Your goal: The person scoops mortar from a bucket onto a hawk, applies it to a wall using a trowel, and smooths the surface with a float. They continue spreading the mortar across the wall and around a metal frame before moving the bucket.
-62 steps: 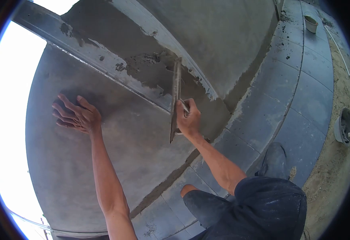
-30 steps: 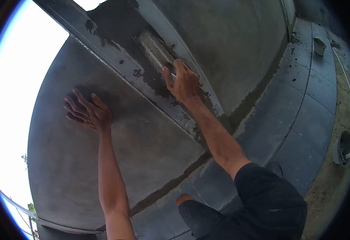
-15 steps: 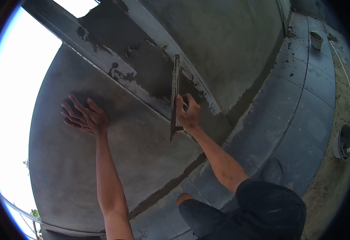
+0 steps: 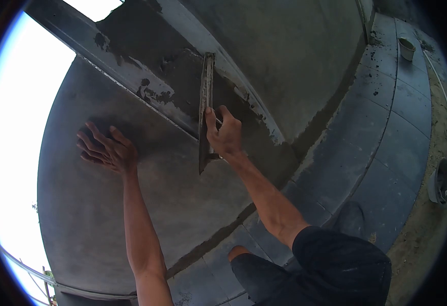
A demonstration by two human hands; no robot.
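Note:
My right hand (image 4: 225, 133) is closed round the handle of a plastering trowel (image 4: 206, 94). The trowel's long blade is seen nearly edge-on, lying against a recessed strip of dark, wet-looking plaster (image 4: 177, 76) between two pale edges. My left hand (image 4: 110, 150) rests with fingers spread on the smooth grey wall (image 4: 182, 204), to the left of the trowel. Patches of plaster along the strip's left side are rough and uneven. The trowel's working face is hidden.
Grey floor slabs (image 4: 348, 137) run along the wall's foot, with crumbs of mortar on them. A bucket (image 4: 406, 49) stands at the far right, and another bucket (image 4: 440, 183) sits on sandy ground nearer. My knee and dark shorts (image 4: 264, 280) show below.
My right hand has moved the trowel to the left and slightly up along the plaster strip. My left hand has stayed on the wall.

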